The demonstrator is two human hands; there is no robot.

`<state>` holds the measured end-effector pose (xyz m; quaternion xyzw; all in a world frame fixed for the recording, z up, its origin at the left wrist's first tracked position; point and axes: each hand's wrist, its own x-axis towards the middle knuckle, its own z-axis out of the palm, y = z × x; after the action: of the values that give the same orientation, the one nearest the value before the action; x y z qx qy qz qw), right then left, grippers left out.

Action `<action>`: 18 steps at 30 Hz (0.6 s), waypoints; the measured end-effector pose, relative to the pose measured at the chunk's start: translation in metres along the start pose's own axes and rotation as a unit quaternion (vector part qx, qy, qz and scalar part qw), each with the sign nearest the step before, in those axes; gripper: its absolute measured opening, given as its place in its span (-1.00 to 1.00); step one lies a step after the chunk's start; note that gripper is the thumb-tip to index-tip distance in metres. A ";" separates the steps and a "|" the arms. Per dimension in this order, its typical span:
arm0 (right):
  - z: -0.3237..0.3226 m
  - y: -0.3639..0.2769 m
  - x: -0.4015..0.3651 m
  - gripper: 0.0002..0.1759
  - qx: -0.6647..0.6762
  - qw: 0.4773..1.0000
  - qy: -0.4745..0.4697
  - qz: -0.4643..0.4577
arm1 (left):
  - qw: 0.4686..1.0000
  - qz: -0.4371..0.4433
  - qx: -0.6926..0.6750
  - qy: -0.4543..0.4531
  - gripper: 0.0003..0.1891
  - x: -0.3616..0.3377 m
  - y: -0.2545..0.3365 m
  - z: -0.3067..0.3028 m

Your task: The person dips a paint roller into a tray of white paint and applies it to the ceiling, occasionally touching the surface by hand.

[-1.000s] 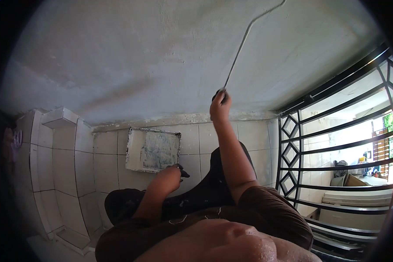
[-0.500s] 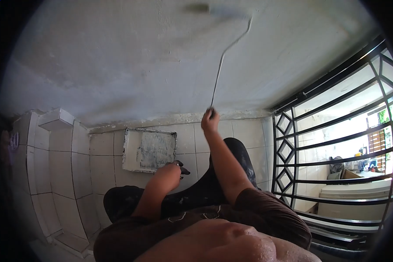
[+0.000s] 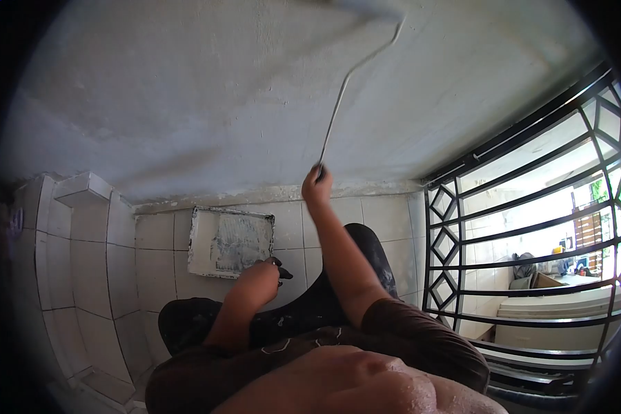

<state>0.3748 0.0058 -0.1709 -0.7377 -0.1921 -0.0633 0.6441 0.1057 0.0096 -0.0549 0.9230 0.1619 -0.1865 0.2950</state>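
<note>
My right hand (image 3: pixel 317 185) is wrapped round the dark handle of a paint roller (image 3: pixel 336 103), arm stretched out ahead. The roller's long bent wire frame reaches up along the grey-white wall (image 3: pixel 207 90). Its blurred head lies at the top edge of the view, partly cut off. Low beside the paint tray (image 3: pixel 194 241), my left hand (image 3: pixel 261 276) is closed, with something dark at its fingers that I cannot make out. Whitish paint coats the tray, with darker streaks across its middle.
White tiles cover the floor (image 3: pixel 152 265), and a tiled ledge (image 3: pixel 90 228) rises at the left. On the right stands a black metal grille (image 3: pixel 462 241), with a white appliance-like box (image 3: pixel 552 324) beyond it. My bent legs (image 3: pixel 369 255) are close to the tray.
The roller head has moved up the wall, now partly beyond the top edge. My right hand has shifted slightly left and up with the handle. The left hand stays by the tray.
</note>
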 end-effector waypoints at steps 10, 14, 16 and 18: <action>-0.006 0.060 -0.084 -0.77 -0.010 0.996 -0.027 0.089 | 1.000 -0.018 0.012 -0.018 -0.66 0.007 0.000 -0.006; -0.008 -0.046 0.022 -0.75 0.041 0.999 -0.026 -0.008 | 0.997 -0.014 0.025 -0.066 -0.65 0.012 0.002 -0.010; -0.014 -0.109 0.064 -0.73 0.046 0.998 -0.002 -0.034 | 0.999 -0.014 0.016 -0.048 -0.67 0.014 0.002 -0.009; -0.014 -0.146 0.091 -0.73 0.079 0.996 -0.012 -0.026 | 0.999 -0.012 0.023 -0.044 -0.69 0.016 0.004 -0.011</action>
<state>0.4069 0.0248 -0.0022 -0.6799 -0.2233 -0.0564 0.6962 0.1245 0.0164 -0.0517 0.9185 0.1559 -0.2339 0.2780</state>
